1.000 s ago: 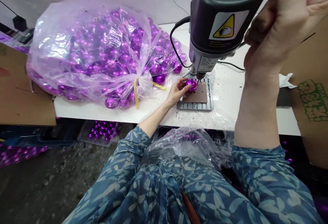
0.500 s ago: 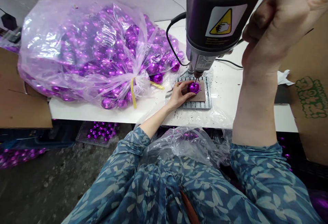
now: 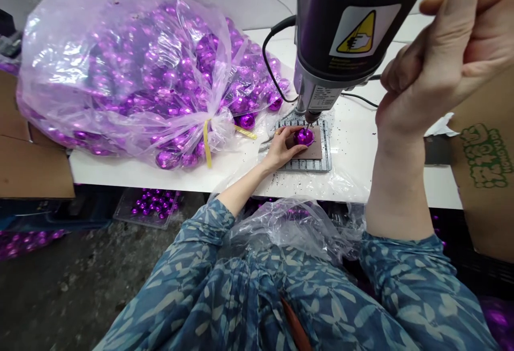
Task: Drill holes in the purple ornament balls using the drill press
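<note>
My left hand (image 3: 281, 148) pinches a shiny purple faceted ball (image 3: 304, 136) between thumb and fingers. The ball rests on a brown board (image 3: 313, 151) lying on the slotted metal base (image 3: 326, 161) of a small drill press (image 3: 341, 35). Its thin drill bit (image 3: 307, 125) comes down to the top of the ball; whether it is inside cannot be made out. Raised at the right of the drill press, my right hand (image 3: 433, 56) has curled fingers, and whatever they grip is hidden.
A large tied plastic bag (image 3: 132, 72) of purple balls fills the table's left side. Cardboard boxes (image 3: 482, 179) stand at both sides. A clear tray (image 3: 148, 209) of smaller purple balls sits below the table. Loose plastic film (image 3: 297, 228) hangs over the front edge, and dark crumbs dot the tabletop.
My right hand has turned a little at the wrist beside the drill press, its thumb side now more upright. The left hand keeps the ball in place; the view has shifted slightly.
</note>
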`<state>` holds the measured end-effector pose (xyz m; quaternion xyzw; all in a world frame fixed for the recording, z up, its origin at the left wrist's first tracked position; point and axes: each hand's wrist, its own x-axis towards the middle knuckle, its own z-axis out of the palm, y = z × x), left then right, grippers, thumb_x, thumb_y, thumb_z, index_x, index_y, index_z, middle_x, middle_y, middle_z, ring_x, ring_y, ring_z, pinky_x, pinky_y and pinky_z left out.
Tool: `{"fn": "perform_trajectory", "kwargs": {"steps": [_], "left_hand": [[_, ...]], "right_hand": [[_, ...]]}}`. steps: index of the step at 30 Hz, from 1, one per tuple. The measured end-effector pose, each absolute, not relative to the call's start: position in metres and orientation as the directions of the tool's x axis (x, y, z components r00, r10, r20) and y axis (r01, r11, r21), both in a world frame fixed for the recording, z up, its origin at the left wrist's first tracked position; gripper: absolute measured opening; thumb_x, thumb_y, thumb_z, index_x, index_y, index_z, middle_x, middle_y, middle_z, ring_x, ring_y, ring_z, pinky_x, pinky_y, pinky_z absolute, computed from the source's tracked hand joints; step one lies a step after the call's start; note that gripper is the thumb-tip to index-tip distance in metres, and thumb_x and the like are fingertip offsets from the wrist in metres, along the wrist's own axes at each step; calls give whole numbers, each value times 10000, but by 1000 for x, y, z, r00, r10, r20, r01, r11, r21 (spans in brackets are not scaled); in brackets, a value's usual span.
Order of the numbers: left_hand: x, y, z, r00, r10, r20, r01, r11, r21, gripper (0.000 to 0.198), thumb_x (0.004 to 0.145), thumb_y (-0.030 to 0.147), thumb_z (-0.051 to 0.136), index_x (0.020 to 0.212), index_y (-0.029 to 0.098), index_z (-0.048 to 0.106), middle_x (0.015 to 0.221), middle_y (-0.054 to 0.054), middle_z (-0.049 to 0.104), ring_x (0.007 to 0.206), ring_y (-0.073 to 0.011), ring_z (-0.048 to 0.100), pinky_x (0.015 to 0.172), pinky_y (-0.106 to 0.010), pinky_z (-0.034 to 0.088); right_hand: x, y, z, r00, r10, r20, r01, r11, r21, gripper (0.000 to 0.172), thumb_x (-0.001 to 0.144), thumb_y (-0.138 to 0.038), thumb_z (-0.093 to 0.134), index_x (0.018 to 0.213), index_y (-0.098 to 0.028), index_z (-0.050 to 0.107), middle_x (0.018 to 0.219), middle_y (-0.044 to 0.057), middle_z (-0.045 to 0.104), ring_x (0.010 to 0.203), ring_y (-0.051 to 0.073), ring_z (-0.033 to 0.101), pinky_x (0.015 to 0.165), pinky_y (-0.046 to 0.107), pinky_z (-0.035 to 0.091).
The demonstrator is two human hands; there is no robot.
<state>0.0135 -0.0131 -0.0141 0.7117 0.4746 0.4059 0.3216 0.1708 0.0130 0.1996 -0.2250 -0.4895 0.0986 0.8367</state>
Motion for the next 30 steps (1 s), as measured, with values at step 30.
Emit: {"fn": "perform_trajectory", "kwargs": {"steps": [30], "left_hand": [[10,-7,-32,243,891,383,372,-450,812,569,967,546,834,1440,287,652,1409,-133,735,1402,-341,610,1191,-565,536]], "right_hand": [[202,29,100,553,218,804,168,916,-364,520,1005,-702,577,830,-232,439,498,-103,46,341,28,89,418,252,174]]}}
